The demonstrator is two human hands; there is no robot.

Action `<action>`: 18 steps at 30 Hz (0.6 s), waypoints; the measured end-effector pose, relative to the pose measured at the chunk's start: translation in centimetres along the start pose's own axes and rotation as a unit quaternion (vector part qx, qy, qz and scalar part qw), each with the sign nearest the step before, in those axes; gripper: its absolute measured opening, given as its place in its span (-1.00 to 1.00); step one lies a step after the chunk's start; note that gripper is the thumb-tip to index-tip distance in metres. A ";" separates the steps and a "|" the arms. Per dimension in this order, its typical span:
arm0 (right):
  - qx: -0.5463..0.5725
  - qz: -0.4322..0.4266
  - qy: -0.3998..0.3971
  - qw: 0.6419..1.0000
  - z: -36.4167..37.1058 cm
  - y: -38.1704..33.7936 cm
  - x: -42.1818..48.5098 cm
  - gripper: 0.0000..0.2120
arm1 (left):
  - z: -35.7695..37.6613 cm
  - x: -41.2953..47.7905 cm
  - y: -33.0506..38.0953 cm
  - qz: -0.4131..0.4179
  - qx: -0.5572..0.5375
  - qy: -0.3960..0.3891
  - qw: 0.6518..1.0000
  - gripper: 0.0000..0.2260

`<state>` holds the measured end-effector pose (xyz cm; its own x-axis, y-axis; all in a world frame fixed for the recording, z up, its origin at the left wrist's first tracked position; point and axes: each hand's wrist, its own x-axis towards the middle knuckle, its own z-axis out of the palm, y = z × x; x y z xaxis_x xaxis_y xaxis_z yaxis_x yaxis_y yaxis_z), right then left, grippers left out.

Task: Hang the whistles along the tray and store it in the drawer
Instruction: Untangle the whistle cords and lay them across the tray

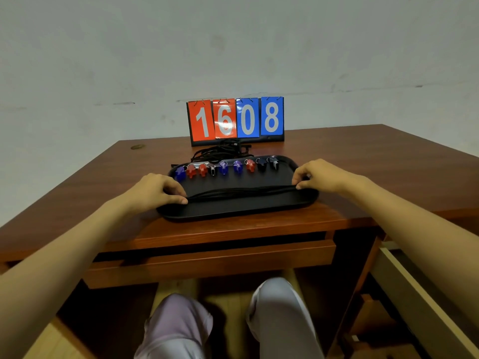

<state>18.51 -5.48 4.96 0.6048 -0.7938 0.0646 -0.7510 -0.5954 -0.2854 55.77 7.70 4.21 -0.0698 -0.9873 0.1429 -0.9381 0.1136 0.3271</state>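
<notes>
Light, floppy and easy to tip

The flat black plastic tray (pixel 233 212) sits at the front of the brown wooden worktop (pixel 363 161), with little red, blue and black whistles (pixel 224 168) along its far rim. My left hand (pixel 158 189) and right hand (pixel 315 176) each pinch the floppy black cords (pixel 241 193). The tray looks light, so I'd lift it level by both short ends.

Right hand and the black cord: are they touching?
Touching. The head view shows the right hand with its fingertips pinching the cord at its right end, over the tray.
</notes>
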 end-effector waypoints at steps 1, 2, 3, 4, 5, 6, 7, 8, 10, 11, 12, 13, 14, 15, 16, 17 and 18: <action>-0.002 0.000 0.001 1.000 0.0 0.1 0.0 -0.89 | -0.1 -0.1 0.1 0.000 -0.002 -0.001 1.000 -0.91; -0.003 0.000 0.002 1.000 0.0 0.1 -0.1 -0.89 | -0.1 -0.2 0.1 0.000 -0.002 -0.002 1.000 -0.90; -0.003 0.001 0.003 1.000 0.0 0.1 -0.1 -0.88 | -0.1 -0.2 0.1 -0.003 -0.001 0.000 1.000 -0.92; -0.001 0.000 0.003 1.000 0.0 0.1 -0.1 -0.87 | -0.1 -0.2 0.0 -0.005 0.003 0.004 1.000 -0.95; 0.002 -0.003 0.003 1.000 0.0 0.0 -0.1 -0.86 | -0.1 -0.1 0.0 -0.005 0.008 0.010 1.000 -0.93; 0.006 -0.007 0.005 1.000 0.0 -0.1 0.0 -0.84 | -0.1 0.0 0.2 0.000 0.019 0.018 1.000 -0.84; 0.013 -0.011 0.010 1.000 0.0 -0.3 0.1 -0.81 | 0.0 0.1 0.3 0.006 0.031 0.032 0.999 -0.76; 0.021 -0.016 0.017 1.000 0.0 -0.5 0.2 -0.80 | 0.0 0.3 0.7 0.016 0.040 0.047 0.998 -0.70; 0.033 -0.032 0.030 0.998 -0.1 -1.3 0.6 -0.79 | 0.0 0.9 1.5 0.035 0.039 0.070 0.996 -0.68; 0.038 -0.042 0.036 0.998 -0.1 -1.8 0.9 -0.78 | 0.1 1.2 1.9 0.043 0.033 0.074 0.996 -0.68; 0.042 -0.054 0.042 0.997 -0.2 -2.4 1.3 -0.78 | 0.1 1.7 2.4 0.049 0.029 0.072 0.996 -0.70; 0.044 -0.065 0.048 0.996 -0.2 -3.0 1.8 -0.78 | 0.2 2.3 2.8 0.054 0.028 0.070 0.996 -0.71; 0.041 -0.077 0.054 0.995 -0.4 -3.6 2.5 -0.79 | 0.2 3.0 3.2 0.058 0.030 0.069 0.995 -0.72; 0.038 -0.086 0.058 0.994 -0.5 -4.2 3.3 -0.80 | 0.2 3.9 3.6 0.061 0.035 0.069 0.995 -0.73; 0.035 -0.095 0.063 0.993 -0.7 -4.8 4.2 -0.80 | 0.1 4.8 3.9 0.061 0.040 0.069 0.995 -0.74; 0.033 -0.101 0.066 0.992 -1.0 -5.3 5.4 -0.80 | 0.0 5.9 4.2 0.058 0.042 0.070 0.995 -0.75; 0.030 -0.103 0.068 0.992 -1.2 -5.7 6.6 -0.80 | -0.2 7.0 4.3 0.053 0.045 0.070 0.995 -0.76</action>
<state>26.44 -7.49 8.17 0.7000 -0.6673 0.2545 -0.5951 -0.7420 -0.3087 51.34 1.27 6.77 -0.1288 -0.9441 0.3035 -0.9550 0.2005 0.2184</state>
